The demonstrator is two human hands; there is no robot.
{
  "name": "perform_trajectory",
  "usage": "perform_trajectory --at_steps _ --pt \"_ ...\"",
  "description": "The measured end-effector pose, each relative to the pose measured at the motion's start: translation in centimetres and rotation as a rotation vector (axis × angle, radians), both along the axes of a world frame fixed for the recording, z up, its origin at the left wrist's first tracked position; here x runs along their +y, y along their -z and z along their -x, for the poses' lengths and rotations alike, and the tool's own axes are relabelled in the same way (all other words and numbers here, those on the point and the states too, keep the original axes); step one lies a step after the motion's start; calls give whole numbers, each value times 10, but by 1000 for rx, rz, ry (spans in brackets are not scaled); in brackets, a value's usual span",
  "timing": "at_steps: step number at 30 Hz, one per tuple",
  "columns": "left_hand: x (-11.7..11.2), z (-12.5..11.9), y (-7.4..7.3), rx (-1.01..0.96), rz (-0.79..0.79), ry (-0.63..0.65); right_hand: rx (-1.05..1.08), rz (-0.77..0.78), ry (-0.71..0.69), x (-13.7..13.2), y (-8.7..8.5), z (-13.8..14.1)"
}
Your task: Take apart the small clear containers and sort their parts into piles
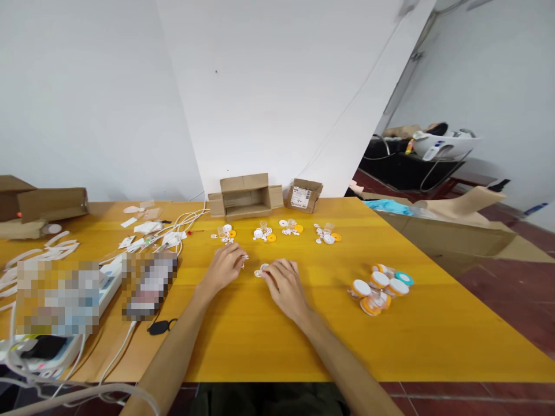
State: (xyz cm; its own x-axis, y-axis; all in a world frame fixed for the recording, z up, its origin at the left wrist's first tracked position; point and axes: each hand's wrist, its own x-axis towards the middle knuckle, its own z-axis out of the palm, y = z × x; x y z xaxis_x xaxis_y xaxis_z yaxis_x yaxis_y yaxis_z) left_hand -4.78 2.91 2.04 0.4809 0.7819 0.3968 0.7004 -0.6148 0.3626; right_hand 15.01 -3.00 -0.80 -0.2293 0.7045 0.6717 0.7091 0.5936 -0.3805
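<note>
My left hand (224,269) is over the middle of the yellow table (329,341), its fingertips pinching a small white plastic piece (245,258). To the right, my right hand (284,284) has its fingers closed at a small round white part (264,267), partly hidden behind them. A flat white piece with holes (257,273) lies on the table beside those fingertips. Beyond my hands sit little groups of clear cups, white discs and orange rings, among them a white disc (259,233), an orange ring (271,238) and a clear cup (329,227).
Several capped clear jars (380,279) stand clustered at the right. An open cardboard box (246,202) and a smaller box (304,194) are at the back wall. On the left are a power strip (110,283), a phone (150,283), white cables (191,218) and a black oval object (159,327).
</note>
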Motion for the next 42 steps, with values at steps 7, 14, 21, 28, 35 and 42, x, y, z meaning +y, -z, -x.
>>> perform_trajectory --at_steps 7,14,21,28,35,42 --pt "1 1 8 124 -61 -33 -215 3 -32 -2 7 6" --pt "-2 -4 12 204 -86 -61 -288 38 -16 -1 8 6" --pt "-4 -5 8 157 -82 -89 -305 26 -32 -2 8 6" --pt "-2 -1 5 158 -66 -93 -321 41 -51 -2 7 6" --pt "2 6 3 155 -35 -121 -366 52 -101 -5 3 5" --pt "3 12 1 114 -1 -108 -381 74 -130 -6 0 4"
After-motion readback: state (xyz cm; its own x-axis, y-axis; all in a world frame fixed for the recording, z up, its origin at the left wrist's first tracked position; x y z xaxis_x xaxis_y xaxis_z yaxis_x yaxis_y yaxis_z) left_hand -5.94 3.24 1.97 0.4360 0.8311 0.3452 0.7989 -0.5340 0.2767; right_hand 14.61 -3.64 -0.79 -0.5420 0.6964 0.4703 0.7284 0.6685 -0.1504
